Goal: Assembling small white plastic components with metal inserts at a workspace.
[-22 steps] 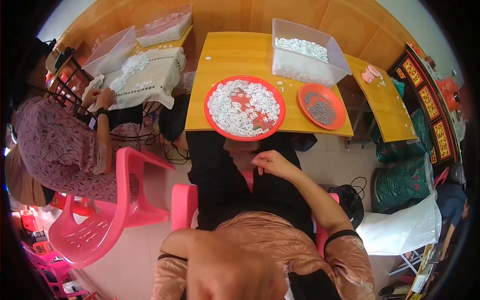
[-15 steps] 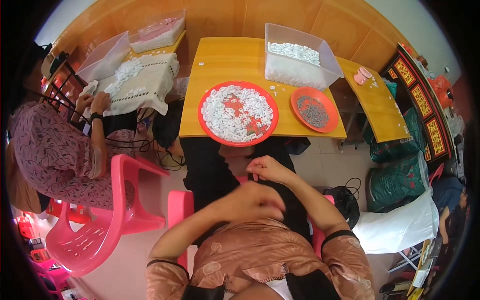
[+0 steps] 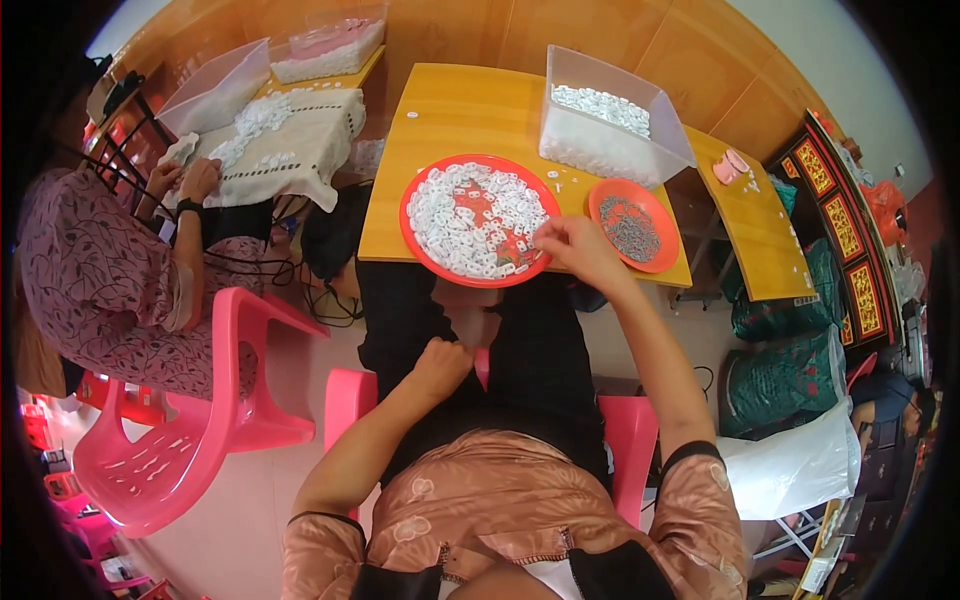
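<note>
A round red tray [image 3: 406,232] on the yellow table holds many small white plastic pieces [image 3: 446,217] with holes in them. My right hand [image 3: 582,250] reaches over the tray's right rim, thumb and fingers pinched together. Whatever may be between those fingertips is too small to make out. Just right of that hand lies an orange dish [image 3: 657,263] with a heap of small grey metal parts [image 3: 629,230], screws or nails by their look. Over my lap, my left hand [image 3: 443,368] is curled closed, and its contents, if any, are hidden.
A clear bin [image 3: 600,155] of white pieces stands at the table's back right. Further right, a side table [image 3: 755,235] carries a pink cup [image 3: 730,167]. On the left, another person works at a cloth-covered table [image 3: 310,165], near a pink chair [image 3: 232,350].
My right hand has moved up from my lap to the red tray's right edge. My left hand has drawn back leftward over my left thigh and closed. The view has shifted slightly.
</note>
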{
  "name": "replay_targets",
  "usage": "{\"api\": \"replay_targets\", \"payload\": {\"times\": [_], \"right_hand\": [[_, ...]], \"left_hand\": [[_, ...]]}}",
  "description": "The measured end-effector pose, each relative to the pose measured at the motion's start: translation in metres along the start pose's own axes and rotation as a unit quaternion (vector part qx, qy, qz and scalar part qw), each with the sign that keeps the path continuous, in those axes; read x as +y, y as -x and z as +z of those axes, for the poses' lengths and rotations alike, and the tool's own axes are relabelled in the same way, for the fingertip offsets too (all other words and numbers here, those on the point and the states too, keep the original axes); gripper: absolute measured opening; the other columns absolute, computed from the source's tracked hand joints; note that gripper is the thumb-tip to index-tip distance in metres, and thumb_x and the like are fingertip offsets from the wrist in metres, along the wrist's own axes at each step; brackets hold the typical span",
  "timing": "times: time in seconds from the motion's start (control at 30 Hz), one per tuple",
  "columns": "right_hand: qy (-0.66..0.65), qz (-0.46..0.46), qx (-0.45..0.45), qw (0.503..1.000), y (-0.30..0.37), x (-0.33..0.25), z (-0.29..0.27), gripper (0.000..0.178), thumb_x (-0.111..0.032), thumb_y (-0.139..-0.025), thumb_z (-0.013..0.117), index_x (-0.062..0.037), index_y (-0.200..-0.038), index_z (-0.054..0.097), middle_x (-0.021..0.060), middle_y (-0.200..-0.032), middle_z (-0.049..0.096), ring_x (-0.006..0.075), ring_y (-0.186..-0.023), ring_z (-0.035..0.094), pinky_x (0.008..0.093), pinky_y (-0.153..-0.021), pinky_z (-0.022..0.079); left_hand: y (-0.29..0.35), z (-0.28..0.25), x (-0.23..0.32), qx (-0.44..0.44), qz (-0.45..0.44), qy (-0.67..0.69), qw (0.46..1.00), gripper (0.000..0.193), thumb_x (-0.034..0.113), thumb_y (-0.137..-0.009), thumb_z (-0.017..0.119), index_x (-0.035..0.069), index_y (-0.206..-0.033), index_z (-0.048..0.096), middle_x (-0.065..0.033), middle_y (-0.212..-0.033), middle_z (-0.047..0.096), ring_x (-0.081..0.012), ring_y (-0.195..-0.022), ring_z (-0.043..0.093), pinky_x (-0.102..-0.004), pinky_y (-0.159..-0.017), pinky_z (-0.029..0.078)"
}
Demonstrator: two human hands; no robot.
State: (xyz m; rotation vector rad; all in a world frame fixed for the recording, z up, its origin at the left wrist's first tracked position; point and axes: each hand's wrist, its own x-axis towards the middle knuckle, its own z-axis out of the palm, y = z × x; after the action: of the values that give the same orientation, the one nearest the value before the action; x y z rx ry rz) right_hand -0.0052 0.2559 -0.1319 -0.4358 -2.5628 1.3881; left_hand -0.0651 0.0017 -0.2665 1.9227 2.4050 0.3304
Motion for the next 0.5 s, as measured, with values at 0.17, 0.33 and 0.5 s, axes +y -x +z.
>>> {"api": "replay_targets", "payload": {"times": [0.17, 0.33, 0.5], "right_hand": [[0.216, -0.062, 0.05, 0.973, -0.044, 0.013, 0.013, 0.014, -0.014, -0.075, 0.059, -0.0048, -0.081, 0.067, 0.0155, -0.079, 0.065, 0.0309, -0.075, 0.063, 0.0404, -0.068, 0.049], [0.271, -0.134, 0.087, 0.949, -0.069, 0.008, 0.04, 0.015, -0.015, -0.075, 0.059, -0.0047, -0.081, 0.068, 0.0168, -0.078, 0.065, 0.0329, -0.076, 0.062, 0.0435, -0.069, 0.049], [0.312, -0.11, 0.049, 0.942, -0.086, 0.001, 0.053, 0.012, -0.014, -0.073, 0.065, -0.0047, -0.08, 0.068, 0.0173, -0.079, 0.064, 0.0317, -0.078, 0.062, 0.041, -0.07, 0.048]], "left_hand": [[-0.004, 0.014, 0.004, -0.051, 0.069, -0.057, 0.995, 0.015, 0.021, -0.074, 0.061, 0.007, -0.08, 0.06, -0.009, -0.07, 0.062, -0.0234, -0.065, 0.063, -0.0357, -0.059, 0.046], [-0.003, 0.015, 0.013, -0.034, 0.085, -0.1, 0.991, 0.011, 0.015, -0.077, 0.053, 0.008, -0.075, 0.061, -0.0081, -0.068, 0.061, -0.0207, -0.063, 0.062, -0.0338, -0.058, 0.044], [-0.002, 0.011, 0.012, -0.033, 0.097, -0.098, 0.99, 0.011, 0.015, -0.076, 0.054, 0.008, -0.071, 0.061, -0.0082, -0.068, 0.061, -0.0206, -0.062, 0.062, -0.0338, -0.057, 0.044]]}}
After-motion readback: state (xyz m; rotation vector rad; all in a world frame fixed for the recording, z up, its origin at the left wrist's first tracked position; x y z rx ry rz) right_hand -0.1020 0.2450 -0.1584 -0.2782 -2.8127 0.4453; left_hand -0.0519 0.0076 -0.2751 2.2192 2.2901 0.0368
